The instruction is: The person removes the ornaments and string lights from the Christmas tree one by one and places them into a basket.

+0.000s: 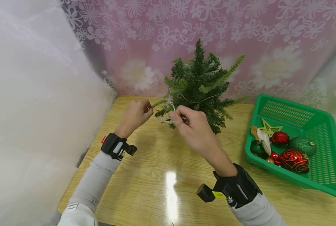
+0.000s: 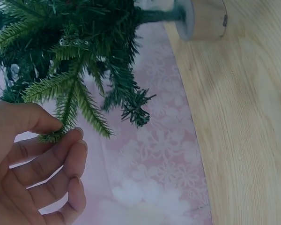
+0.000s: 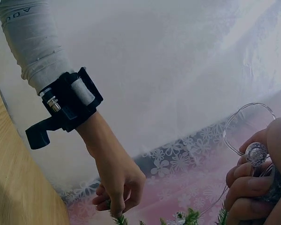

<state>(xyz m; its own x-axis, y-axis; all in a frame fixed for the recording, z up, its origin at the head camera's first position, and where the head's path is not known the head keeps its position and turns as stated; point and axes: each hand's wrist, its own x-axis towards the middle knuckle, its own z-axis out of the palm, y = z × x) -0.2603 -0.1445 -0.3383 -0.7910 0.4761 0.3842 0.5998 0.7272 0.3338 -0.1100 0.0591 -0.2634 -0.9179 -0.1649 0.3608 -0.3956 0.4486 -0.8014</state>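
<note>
A small artificial Christmas tree (image 1: 197,84) stands at the back of the table, its wooden base (image 2: 201,18) showing in the left wrist view. My left hand (image 1: 136,115) pinches the tip of a light green branch (image 2: 70,101) between thumb and forefinger at the tree's left side. In front of the tree, my right hand (image 1: 194,128) holds a bundle of clear wire string lights (image 3: 256,153) in its curled fingers. A loop of that wire (image 3: 227,129) sticks out, and a strand leads toward the branches. Part of the bundle is hidden inside the hand.
On the right of the wooden table (image 1: 145,175) is a green plastic basket (image 1: 326,150). Inside lie a gold star (image 1: 269,128), a red swirled ornament (image 1: 295,160), a green ball (image 1: 302,146) and other baubles. A pink flowered curtain (image 1: 145,40) hangs behind the tree.
</note>
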